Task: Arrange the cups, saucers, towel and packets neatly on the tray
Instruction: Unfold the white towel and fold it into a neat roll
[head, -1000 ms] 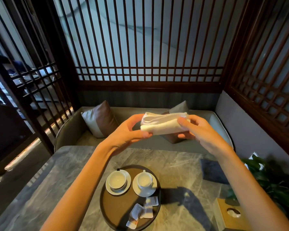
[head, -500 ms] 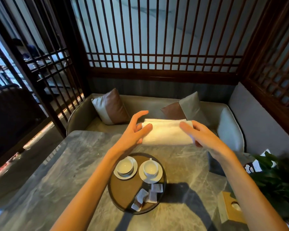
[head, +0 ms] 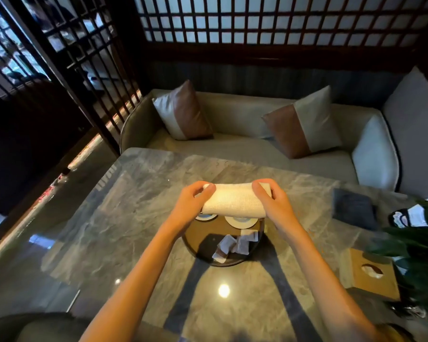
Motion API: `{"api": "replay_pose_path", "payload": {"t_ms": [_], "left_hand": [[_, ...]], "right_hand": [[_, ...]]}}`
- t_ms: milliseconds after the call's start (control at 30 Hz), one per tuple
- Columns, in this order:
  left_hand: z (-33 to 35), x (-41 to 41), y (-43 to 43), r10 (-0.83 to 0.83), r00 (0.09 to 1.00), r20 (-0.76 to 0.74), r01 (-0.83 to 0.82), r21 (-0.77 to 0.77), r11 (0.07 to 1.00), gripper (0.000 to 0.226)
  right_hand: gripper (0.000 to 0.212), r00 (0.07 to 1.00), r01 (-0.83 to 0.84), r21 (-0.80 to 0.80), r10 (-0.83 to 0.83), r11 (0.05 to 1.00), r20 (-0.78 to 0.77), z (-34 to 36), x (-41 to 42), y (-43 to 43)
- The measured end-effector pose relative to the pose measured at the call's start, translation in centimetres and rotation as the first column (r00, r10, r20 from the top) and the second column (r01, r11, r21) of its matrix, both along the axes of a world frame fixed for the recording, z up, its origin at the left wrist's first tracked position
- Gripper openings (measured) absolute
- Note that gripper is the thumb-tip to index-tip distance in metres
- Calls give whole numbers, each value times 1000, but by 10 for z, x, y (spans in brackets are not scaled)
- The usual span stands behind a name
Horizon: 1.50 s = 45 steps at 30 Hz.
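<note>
The towel [head: 235, 203] is showing cream-white with a fine woven grid texture. The tray [head: 200, 245] is appearing dark brown, carrying white saucers [head: 240, 222] and white-and-brown packets [head: 232, 245]. The table [head: 138, 193] is displaying grey marble with pale veining. Two cushions [head: 183, 112] are showing half brown, half light grey. The sofa [head: 232, 114] is appearing beige-grey, and the lattice screen [head: 269, 28] dark brown.

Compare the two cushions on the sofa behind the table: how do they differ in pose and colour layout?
The left cushion stands nearly upright, with its pale panel on the left and brown panel on the right. The right cushion is tipped further onto a corner and reverses the layout: brown on the left, pale on the right. Both are two-tone, square-looking cushions leaning against the back of the sofa.
</note>
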<state>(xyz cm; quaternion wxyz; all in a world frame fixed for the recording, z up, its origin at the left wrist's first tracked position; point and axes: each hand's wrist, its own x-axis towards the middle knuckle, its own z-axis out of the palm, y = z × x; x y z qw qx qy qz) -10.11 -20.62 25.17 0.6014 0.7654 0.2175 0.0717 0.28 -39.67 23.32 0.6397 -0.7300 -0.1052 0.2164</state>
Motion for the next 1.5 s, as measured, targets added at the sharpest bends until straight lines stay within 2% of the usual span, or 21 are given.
{"api": "replay_pose_path", "payload": {"t_ms": [67,200,267,367,467,567,667,733,967,1067,1133,1233,1333,1433,1500], "left_hand": [[-9,-2,11,37,999,-6,-37,6,999,26],[-30,-2,39,76,996,-40,-79,-76,994,34],[-49,-5,58,73,993,-95,-82,-94,992,24],[-91,-13,89,10,983,-182,-33,-125,992,22],[-136,-17,114,-56,962,-269,24,-119,993,19],[-184,-14,130,-75,931,-357,59,-56,997,12],[-228,-7,139,-89,886,-456,118,35,992,6],[-251,-1,144,-87,865,-494,145,81,986,11],[-289,7,155,-92,875,-475,190,163,968,13],[-292,5,150,-80,877,-474,214,236,948,22],[-292,5,145,-86,873,-481,269,325,906,31],[-291,0,142,-128,869,-478,370,454,811,44],[-291,-9,144,-237,904,-357,422,649,633,55],[-294,-13,151,-394,856,-334,501,721,478,62],[-297,-12,158,-422,827,-371,548,702,455,65]], "right_hand": [[10,999,27,-11,-27,1000,28,-11,-2,16],[5,996,73,-51,-70,996,55,-43,-4,51],[5,997,70,-79,-68,994,25,-67,-6,69],[16,995,0,-154,-16,988,-101,-107,-13,90],[16,956,-79,-232,8,969,-292,-148,-16,102],[23,919,-146,-317,10,937,-394,-182,-19,112],[22,946,-101,-416,-42,904,-320,-210,-21,125],[22,963,-69,-468,-64,881,-263,-226,-23,131],[23,998,29,-524,-55,851,-34,-266,-28,141],[26,1000,25,-568,-16,823,21,-273,-32,139],[31,998,33,-582,6,813,66,-276,-35,136],[44,963,46,-586,120,809,241,-277,-38,128],[67,871,-39,-668,353,744,342,-279,-37,114],[81,773,-107,-763,536,637,339,-287,-38,108],[89,755,-147,-790,584,595,299,-294,-38,106]]}}
